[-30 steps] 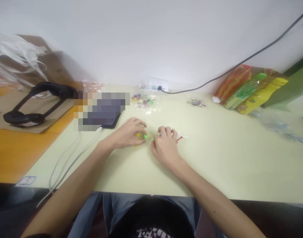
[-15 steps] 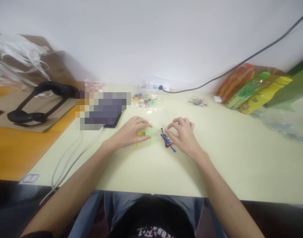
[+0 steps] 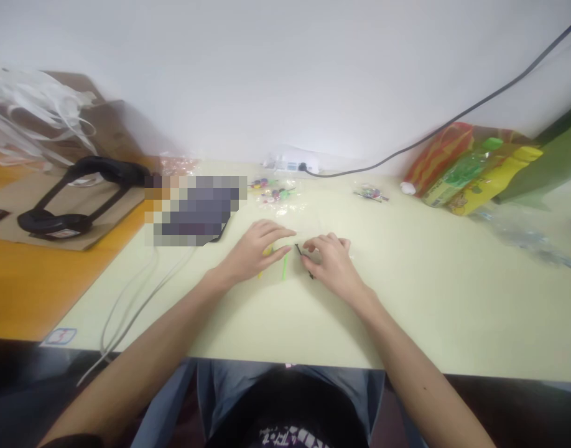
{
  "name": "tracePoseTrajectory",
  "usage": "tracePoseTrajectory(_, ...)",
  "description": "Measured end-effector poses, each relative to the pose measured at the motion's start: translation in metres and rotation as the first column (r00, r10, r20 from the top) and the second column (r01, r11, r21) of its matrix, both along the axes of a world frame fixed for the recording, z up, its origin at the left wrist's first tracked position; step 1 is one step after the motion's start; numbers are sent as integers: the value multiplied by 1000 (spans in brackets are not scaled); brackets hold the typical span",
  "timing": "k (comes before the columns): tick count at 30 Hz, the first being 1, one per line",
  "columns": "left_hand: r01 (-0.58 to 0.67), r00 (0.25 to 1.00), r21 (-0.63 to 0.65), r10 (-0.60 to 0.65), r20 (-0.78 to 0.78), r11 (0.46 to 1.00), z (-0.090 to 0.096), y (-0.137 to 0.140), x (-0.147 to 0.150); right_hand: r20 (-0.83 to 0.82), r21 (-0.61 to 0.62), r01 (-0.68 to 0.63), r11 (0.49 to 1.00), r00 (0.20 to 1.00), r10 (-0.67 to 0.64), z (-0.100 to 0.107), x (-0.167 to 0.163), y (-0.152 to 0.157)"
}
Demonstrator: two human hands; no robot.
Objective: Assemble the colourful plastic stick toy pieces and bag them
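Observation:
My left hand (image 3: 263, 250) hovers low over the table with thumb and fingers apart. Under and beside it are a yellow plastic piece (image 3: 260, 274), mostly covered by the hand, and a thin green stick (image 3: 284, 269) near the thumb. To the right, my right hand (image 3: 331, 262) has its thumb and fingers curled at a small black stick-shaped piece (image 3: 298, 250), whose middle is partly hidden. Whatever else lies beneath the right palm cannot be seen.
Small colourful parts (image 3: 278, 193) in clear bags lie toward the wall, with another bundle (image 3: 370, 194) to the right. A blurred-out tablet (image 3: 196, 211), white cables (image 3: 140, 311) and a black headset-like frame (image 3: 56, 218) are left. Bottle-shaped packs (image 3: 493, 180) stand right.
My right hand has shifted left and down over the small pieces, covering the blue and red ones. The black piece sits slightly further left. My left hand has opened wider and moved slightly right.

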State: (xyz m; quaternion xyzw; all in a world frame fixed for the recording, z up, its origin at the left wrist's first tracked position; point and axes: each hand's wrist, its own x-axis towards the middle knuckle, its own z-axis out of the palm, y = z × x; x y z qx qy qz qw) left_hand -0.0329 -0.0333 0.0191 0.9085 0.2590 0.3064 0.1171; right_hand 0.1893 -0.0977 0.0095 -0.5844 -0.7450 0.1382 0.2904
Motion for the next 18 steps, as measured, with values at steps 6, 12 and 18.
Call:
tracePoseTrajectory(6,-76,982,68,63,177,995,-2,-3,2,-478,-23,81,996,875,-82,7,-4,4)
tracePoseTrajectory(12,-103,969,-20,105,226,995,-2,-7,4,-819,-108,-56,993,571,-57,7,-8,7)
tracePoseTrajectory(18,18,972,10,-19,234,1000,-5,-12,9,-869,-173,-253,952,494,-26,10,-15,2)
